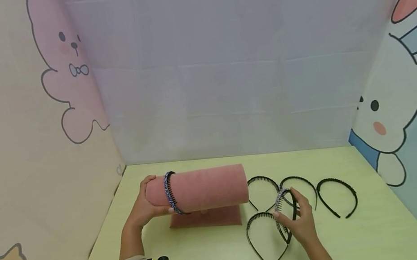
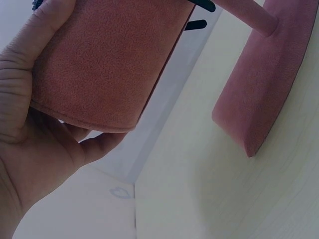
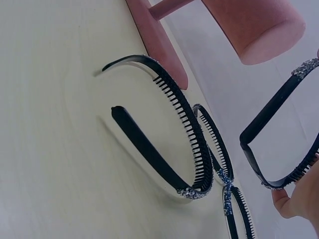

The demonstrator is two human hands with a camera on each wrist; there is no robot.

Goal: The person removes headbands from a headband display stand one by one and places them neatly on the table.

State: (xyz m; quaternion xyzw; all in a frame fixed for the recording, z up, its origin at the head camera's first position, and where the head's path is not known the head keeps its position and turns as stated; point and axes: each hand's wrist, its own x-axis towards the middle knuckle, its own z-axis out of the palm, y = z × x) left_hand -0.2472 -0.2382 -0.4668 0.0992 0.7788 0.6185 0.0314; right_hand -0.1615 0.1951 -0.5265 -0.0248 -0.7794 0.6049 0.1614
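A pink velvety headband stand (image 1: 209, 189) has a horizontal roll on a post above a flat base (image 1: 206, 220). My left hand (image 1: 144, 209) grips the left end of the roll, thumb along the near side. Close to that hand, a blue sparkly headband (image 1: 168, 193) with black teeth is around the roll. In the left wrist view its two black tips (image 2: 197, 25) hang below the roll. Right of the stand, my right hand (image 1: 304, 220) pinches a black toothed headband (image 3: 269, 114) with silver sparkles between thumb and fingers, raised over the table.
A toothed headband (image 3: 149, 149) with silver sparkles lies nearest me, below the held one. Behind it lie two more headbands, one near the roll's end (image 1: 262, 178) and one farther right (image 1: 297, 177). A black headband (image 1: 335, 179) lies at far right. Cloth walls (image 1: 201, 81) enclose the table.
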